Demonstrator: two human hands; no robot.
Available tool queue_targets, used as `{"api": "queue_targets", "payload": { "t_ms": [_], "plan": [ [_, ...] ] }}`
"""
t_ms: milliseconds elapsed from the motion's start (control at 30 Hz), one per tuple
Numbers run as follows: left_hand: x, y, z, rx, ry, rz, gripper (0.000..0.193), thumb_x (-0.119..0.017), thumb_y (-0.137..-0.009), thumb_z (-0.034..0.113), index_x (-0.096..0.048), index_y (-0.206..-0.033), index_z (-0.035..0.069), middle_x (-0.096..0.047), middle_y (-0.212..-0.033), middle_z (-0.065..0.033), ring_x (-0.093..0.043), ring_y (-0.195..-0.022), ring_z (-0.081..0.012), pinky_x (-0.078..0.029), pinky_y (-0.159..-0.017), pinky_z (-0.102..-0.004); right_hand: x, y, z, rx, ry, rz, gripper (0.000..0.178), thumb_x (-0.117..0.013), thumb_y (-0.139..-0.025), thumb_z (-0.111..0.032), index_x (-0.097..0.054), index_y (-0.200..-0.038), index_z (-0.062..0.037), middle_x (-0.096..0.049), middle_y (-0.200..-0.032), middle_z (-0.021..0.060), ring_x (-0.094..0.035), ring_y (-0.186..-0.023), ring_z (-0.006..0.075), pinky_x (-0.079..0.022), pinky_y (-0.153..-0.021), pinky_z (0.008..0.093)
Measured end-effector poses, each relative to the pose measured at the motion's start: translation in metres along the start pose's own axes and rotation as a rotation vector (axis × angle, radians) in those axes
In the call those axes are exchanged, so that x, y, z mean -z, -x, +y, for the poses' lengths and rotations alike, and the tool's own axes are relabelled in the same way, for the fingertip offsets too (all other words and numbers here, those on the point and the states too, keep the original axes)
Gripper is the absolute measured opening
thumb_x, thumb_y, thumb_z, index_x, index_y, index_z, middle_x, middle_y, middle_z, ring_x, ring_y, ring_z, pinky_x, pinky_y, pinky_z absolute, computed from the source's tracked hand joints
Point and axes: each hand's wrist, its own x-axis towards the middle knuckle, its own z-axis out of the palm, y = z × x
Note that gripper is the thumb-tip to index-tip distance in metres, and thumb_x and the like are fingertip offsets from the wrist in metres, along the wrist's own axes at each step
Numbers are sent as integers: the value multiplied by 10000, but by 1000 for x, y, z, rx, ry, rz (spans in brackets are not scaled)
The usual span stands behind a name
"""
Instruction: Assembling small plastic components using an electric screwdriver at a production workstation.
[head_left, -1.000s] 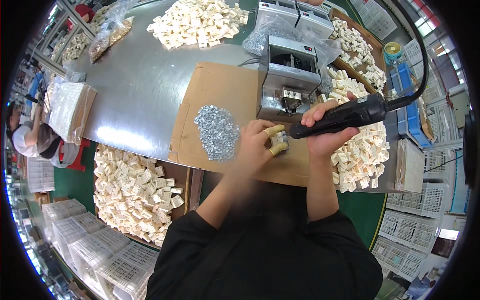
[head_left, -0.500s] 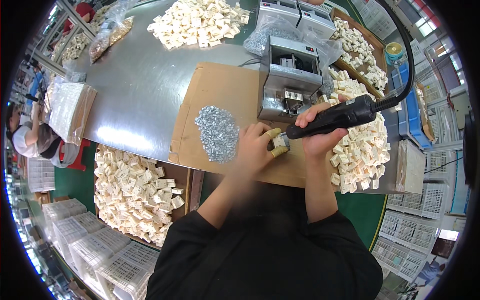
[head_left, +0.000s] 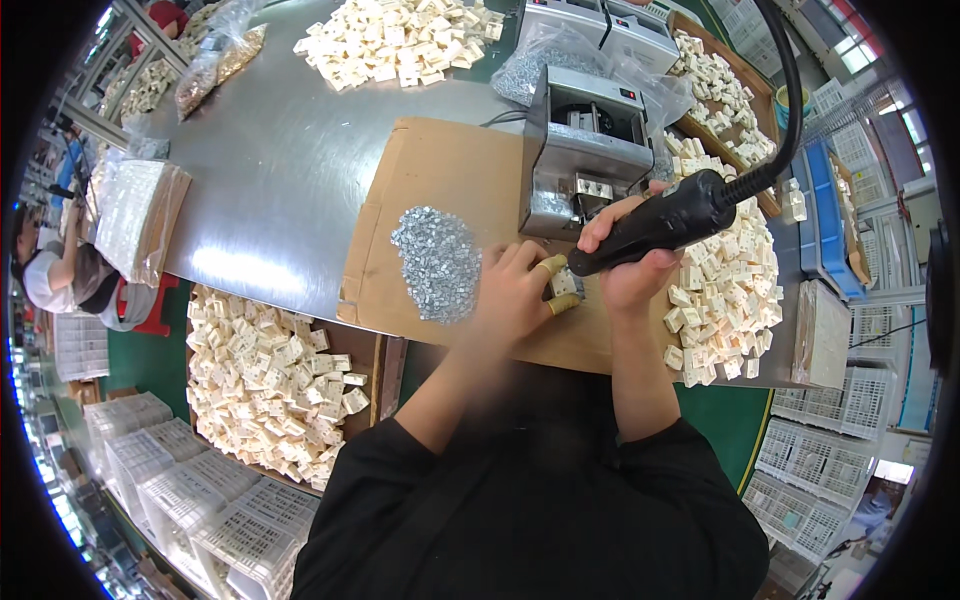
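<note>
My left hand [head_left: 508, 292], with yellowish finger cots on the thumb and index finger, pinches a small white plastic piece [head_left: 562, 286] over the cardboard sheet [head_left: 480, 165]. In my right hand [head_left: 632, 288] is a black electric screwdriver [head_left: 660, 228], its cable rising to the upper right. The tool's front end is right beside the white piece; its tip is hidden, so contact cannot be told. Left of my left hand lies a heap of small silvery metal parts [head_left: 437, 264]. A grey metal machine [head_left: 560, 185] stands just beyond my right hand.
White plastic pieces form heaps at right [head_left: 735, 300] and far back [head_left: 400, 40], and fill a box [head_left: 376, 385] at lower left. A plastic bag of metal parts [head_left: 545, 65] sits behind the machine. A wrapped stack [head_left: 140, 215] stands at left. Another person [head_left: 60, 265] sits beyond it.
The screwdriver's rear end and its cable have swung left and slightly away from me, with my right hand following a little. My left hand keeps its pinch on the white piece, almost unmoved.
</note>
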Motion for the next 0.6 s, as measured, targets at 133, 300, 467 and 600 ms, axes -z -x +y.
{"api": "queue_targets", "payload": {
  "t_ms": [133, 300, 467, 600],
  "plan": [
    [-4, 1, 0, -5, -6, -16, 435, -829, -640, 364, -704, -965, 105, -593, -893, -40, -599, -872, -245, -405, -870, -450, -4, 0, -2, -30, 86, -75, 916, -586, -813, -739, -302, -1285, -8, -559, -688, 121, -561, -532, 196, -498, -511, 312],
    [-12, 2, -8, -72, -45, 41, 450, -843, -608, 339, -698, -959, 98, -529, -824, -20, -578, -818, -214, -407, -867, -449, -5, 2, 0, -52, 74, -85, 898, -618, -796, -733, -332, -1241, -8, -568, -680, 127, -563, -528, 195, -489, -503, 305],
    [-11, 0, -3, -60, -90, 26, 427, -827, -631, 359, -695, -933, 88, -524, -820, -25, -577, -795, -207, -407, -866, -455, -2, 3, 3, -65, 48, -129, 850, -620, -800, -725, -360, -1171, -6, -573, -670, 127, -567, -522, 198, -481, -496, 293],
    [-14, 2, 2, -38, -148, 53, 417, -813, -646, 376, -689, -908, 77, -524, -817, -31, -583, -793, -203, -405, -868, -457, -11, -1, 2, -44, 90, -113, 880, -613, -777, -750, -363, -1169, -3, -575, -660, 124, -564, -511, 197, -477, -494, 286]
  ]
}}
